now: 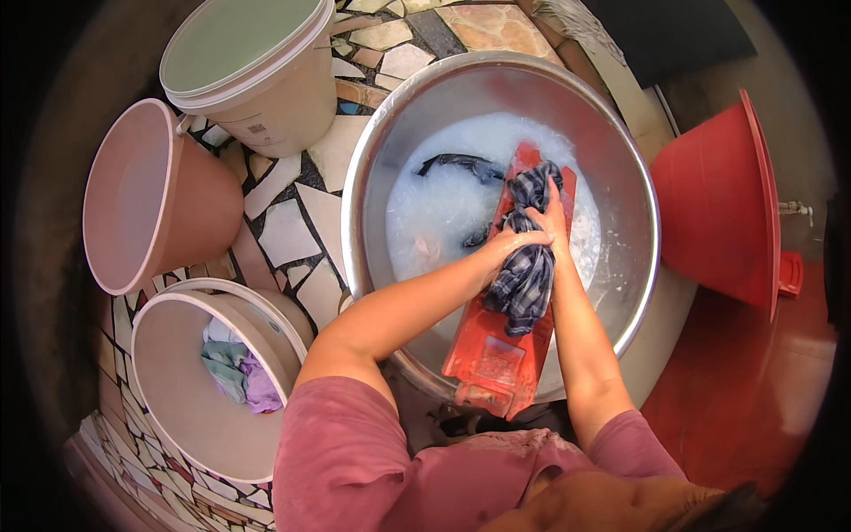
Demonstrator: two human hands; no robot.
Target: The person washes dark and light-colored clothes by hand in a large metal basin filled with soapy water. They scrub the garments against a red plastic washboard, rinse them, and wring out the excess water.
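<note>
A wet dark plaid cloth (525,286) is bunched lengthwise on a red plastic washboard (495,356). My left hand (508,249) grips the cloth around its middle. Just beyond it, my right hand (550,216) is closed on the same cloth, its thumb near my left fingers. The washboard slants into a large metal basin (372,199), its near end over the front rim. Cloudy, sudsy water (449,206) fills the bottom of the basin. A dark fabric piece (465,163) breaks the surface on the far left side of the water.
Left of the basin stand a pink bucket (206,213), a white bucket (286,113) holding liquid, and a pale bucket (179,372) with green and purple clothes (239,372). A red tub (718,199) stands on the right. The floor (286,233) is broken-tile mosaic.
</note>
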